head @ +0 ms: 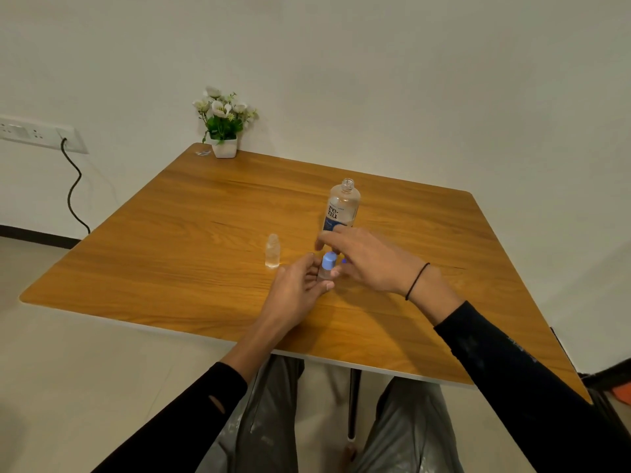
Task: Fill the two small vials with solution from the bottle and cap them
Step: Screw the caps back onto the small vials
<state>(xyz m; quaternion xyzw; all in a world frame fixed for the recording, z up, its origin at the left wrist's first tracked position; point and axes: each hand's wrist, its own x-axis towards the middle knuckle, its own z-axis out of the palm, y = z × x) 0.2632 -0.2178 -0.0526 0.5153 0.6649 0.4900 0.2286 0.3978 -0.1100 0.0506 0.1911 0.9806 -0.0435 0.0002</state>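
Sitting at a wooden table [191,216] with a warm, streaked grain and rounded corners, I take the solution bottle [341,206] as my landmark: a tall, clear plastic cylinder with a blue and white label, its threaded neck uncapped, standing upright. Just in front of it, my left hand [300,285] curls its fingers round a small clear vial [324,273], holding it upright on the tabletop; a rounded light-blue cap [329,261] sits on its top. My right hand [365,261] hovers over that vial between it and the bottle, fingers spread and only loosely bent, gripping nothing that I can see, the fingertips close above the cap. I cannot tell whether they touch it. A small bit of blue [344,261] shows under this hand, too hidden to name. The second vial [272,250], clear and uncapped with liquid in it, stands in front of the bottle and to its left, just beyond my left hand and apart from it. Far behind the bottle to the left, a white square pot of white flowers [223,131] stands at the table's back corner.
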